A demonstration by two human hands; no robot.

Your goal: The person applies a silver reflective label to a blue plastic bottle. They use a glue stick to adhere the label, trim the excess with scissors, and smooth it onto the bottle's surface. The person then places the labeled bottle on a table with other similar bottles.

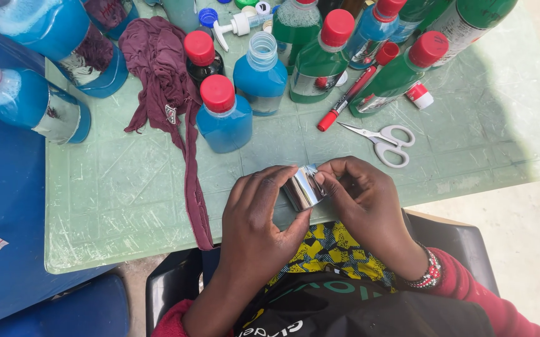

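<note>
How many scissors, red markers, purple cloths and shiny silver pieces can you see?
Scissors: 1
Red marker: 1
Purple cloth: 1
Shiny silver piece: 1
Total: 4

The item is a small, shiny, silvery roll of foil-like label material (pixel 304 187), curled into a short cylinder with a reflective surface. It sits tilted above the near edge of the pale green bench (pixel 126 206), held between the left hand (pixel 260 218) and the right hand (pixel 363 200), whose fingertips pinch its ends.
</note>
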